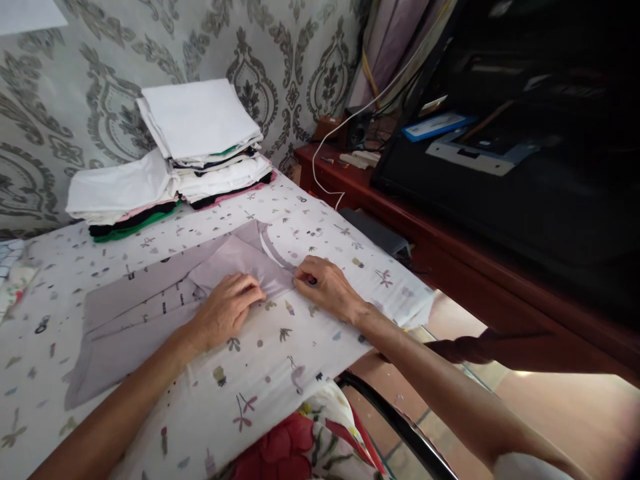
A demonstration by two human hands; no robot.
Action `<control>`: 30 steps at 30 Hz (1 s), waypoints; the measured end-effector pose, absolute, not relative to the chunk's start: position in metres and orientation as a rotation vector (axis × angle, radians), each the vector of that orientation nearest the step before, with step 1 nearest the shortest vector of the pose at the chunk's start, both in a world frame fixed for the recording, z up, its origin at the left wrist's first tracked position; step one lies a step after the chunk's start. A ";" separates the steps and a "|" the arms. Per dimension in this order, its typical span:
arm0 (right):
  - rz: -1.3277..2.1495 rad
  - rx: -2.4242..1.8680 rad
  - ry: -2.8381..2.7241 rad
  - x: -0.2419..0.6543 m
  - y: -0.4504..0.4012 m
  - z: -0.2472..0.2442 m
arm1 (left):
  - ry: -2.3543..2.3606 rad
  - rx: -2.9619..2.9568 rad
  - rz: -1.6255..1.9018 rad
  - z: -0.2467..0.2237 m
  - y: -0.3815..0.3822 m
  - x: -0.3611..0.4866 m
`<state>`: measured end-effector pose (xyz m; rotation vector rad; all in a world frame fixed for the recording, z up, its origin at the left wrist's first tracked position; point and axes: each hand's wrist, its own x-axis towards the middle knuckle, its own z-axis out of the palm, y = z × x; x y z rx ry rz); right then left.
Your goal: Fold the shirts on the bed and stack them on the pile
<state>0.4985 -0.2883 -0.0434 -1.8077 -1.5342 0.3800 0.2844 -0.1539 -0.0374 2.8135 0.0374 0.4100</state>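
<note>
A mauve T-shirt (150, 287) lies partly folded on the patterned cloth, one side turned in over the other, with dark printed letters showing along the fold. My right hand (325, 283) pinches the shirt at the end of its neckband. On the near edge of the folded-in part rests my left hand (231, 307), its fingers bent and close together on the fabric; whether they grip any cloth is hidden.
Stacks of folded clothes (200, 127) stand at the back against the patterned wall. To the right is a dark red wooden desk (425, 233) with a large black screen (550, 187) and a white cable (320, 153). A dark curved chair part (395, 420) is below the cloth's near edge.
</note>
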 end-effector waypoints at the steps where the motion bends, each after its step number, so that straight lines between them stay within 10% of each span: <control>1: 0.383 -1.806 -1.524 0.500 -0.288 -0.043 | 0.030 2.825 0.414 -0.038 -0.154 0.284; 30: 0.440 -1.864 -1.321 0.505 -0.290 -0.041 | 0.039 2.977 0.253 -0.047 -0.157 0.304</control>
